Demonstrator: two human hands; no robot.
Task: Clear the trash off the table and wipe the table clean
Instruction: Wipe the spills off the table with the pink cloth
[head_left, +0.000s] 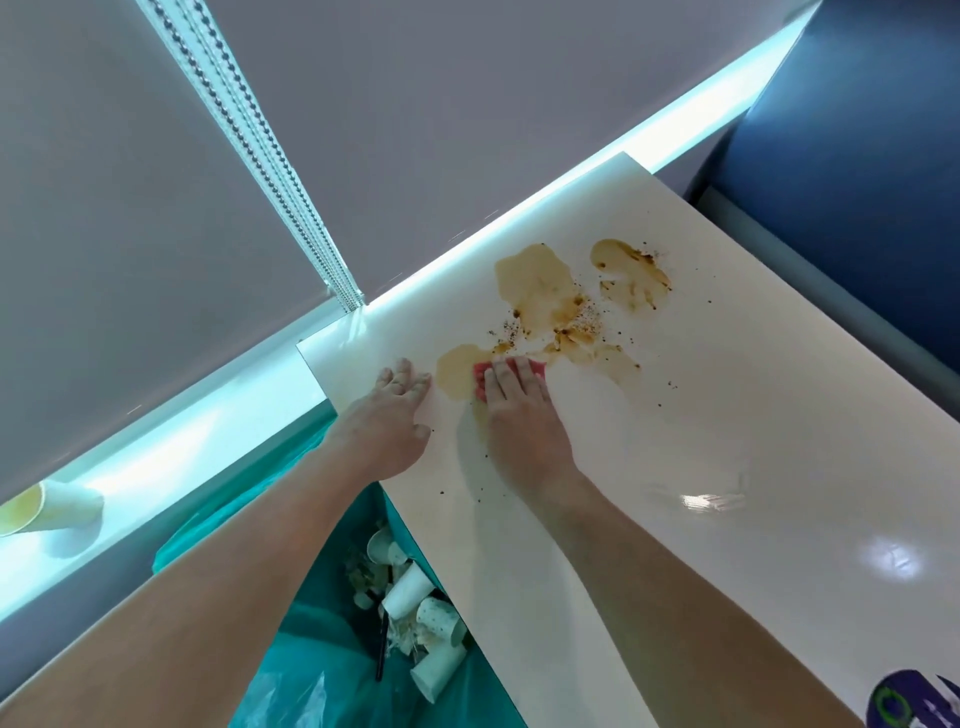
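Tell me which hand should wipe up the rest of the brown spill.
Right. The right hand already presses the pink cloth flat at the spill's near edge. The left hand lies bare on the table, beside the stain.

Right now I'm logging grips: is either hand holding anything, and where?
Right hand presses flat on a pink cloth, covering most of it. Left hand rests bare on the table.
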